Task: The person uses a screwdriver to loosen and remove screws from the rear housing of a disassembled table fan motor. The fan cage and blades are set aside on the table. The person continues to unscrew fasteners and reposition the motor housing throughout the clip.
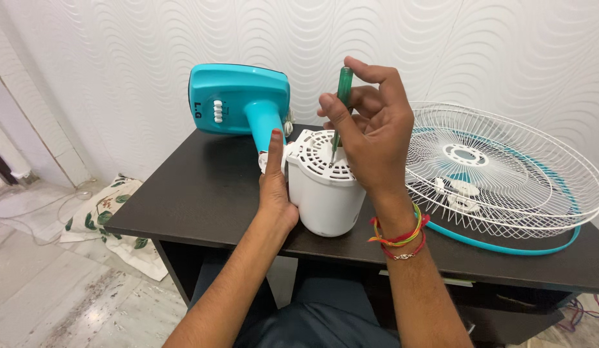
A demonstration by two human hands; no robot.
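- Two bare hands work at a white motor housing [325,193] that stands near the front edge of a dark table [202,193].
- The left hand [275,187] lies flat against the housing's left side, fingers together and pointing up, steadying it.
- The right hand [370,129] is closed around a green-handled screwdriver [344,90], held upright, its tip set into the slotted top of the housing.
- A turquoise fan base [238,100] lies tipped on its side just behind the housing, its neck reaching toward it.
- A white wire fan guard [505,174] with a turquoise rim rests on the table to the right.
- A floral cloth [109,216] lies on the floor at the left.
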